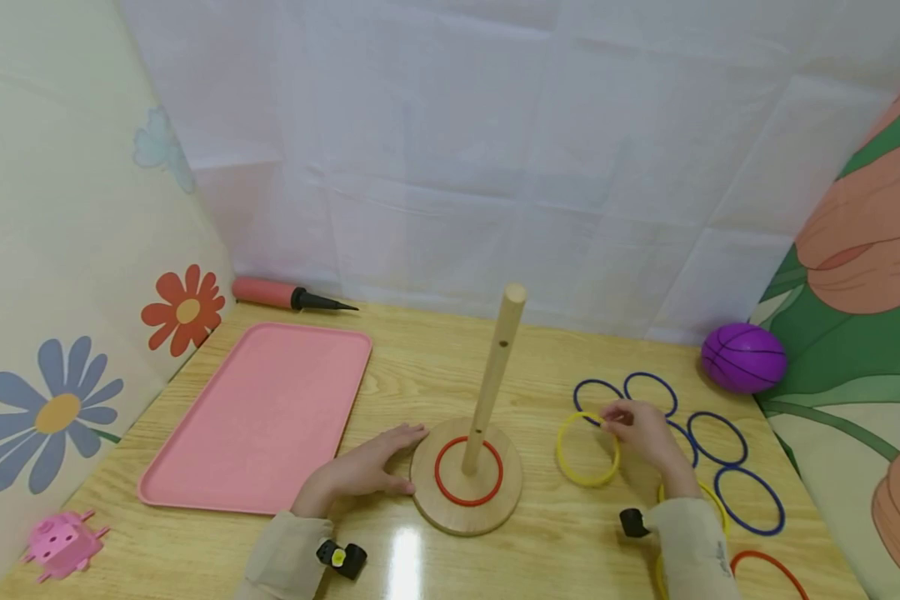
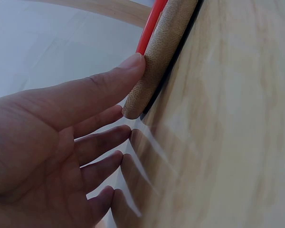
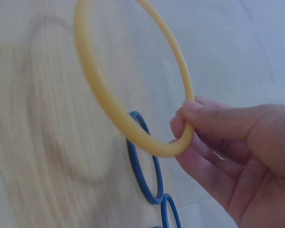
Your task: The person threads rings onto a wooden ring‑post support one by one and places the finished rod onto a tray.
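Note:
A wooden peg stand with a round base rises from the middle of the table. One red ring lies on its base around the foot of the peg. My left hand touches the base's left edge, its thumb against the rim in the left wrist view and its fingers spread. To the right of the stand, my right hand pinches a yellow ring between thumb and fingers. That ring is raised off the table, its shadow falling on the wood in the right wrist view.
Several blue rings, yellow rings and another red ring lie at the right. A pink tray is on the left, with a red hand pump behind it. A purple ball and a pink toy sit near the sides.

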`<state>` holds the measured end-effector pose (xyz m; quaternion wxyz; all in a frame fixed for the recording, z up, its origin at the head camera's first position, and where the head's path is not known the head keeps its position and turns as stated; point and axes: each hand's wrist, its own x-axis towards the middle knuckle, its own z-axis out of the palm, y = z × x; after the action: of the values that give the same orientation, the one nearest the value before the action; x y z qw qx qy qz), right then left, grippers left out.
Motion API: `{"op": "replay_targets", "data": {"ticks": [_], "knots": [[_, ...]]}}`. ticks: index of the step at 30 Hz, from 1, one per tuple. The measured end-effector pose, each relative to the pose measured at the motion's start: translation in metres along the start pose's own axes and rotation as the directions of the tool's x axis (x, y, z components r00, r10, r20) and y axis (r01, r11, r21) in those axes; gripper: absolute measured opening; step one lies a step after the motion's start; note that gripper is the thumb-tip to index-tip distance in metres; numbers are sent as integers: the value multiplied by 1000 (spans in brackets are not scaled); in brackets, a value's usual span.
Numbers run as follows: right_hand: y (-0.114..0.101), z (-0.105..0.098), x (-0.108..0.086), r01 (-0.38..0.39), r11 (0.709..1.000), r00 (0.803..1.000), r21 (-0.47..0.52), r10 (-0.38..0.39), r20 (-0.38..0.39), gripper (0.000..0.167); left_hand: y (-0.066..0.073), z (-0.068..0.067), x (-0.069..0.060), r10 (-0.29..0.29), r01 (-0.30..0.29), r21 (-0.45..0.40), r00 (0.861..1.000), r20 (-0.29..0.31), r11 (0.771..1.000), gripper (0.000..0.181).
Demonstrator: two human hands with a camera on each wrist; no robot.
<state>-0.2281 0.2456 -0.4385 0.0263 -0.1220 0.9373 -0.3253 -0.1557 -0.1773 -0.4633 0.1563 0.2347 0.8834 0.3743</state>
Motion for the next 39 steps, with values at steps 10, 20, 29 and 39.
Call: {"op": "replay_targets", "data": {"ticks": [10,20,29,39], "knots": [[-23,-13,1,-45,982,995,185,60,-76,22,0,0,0,0,0,-2,1000,2,1000,81],[-65,-35,-5,-63,865,959,498,191,-211,31,2,-1,-1,14,-14,0,1000,2,1000,81],[-101,-47,-8,59,686,910,725,261,-322,15,3,-1,-1,12,-12,6,1000,-1,1000,81],[-149,-55,-13,169,505,889,846,293,-352,16,4,-1,-2,19,-19,6,1000,-4,1000,81]]}}
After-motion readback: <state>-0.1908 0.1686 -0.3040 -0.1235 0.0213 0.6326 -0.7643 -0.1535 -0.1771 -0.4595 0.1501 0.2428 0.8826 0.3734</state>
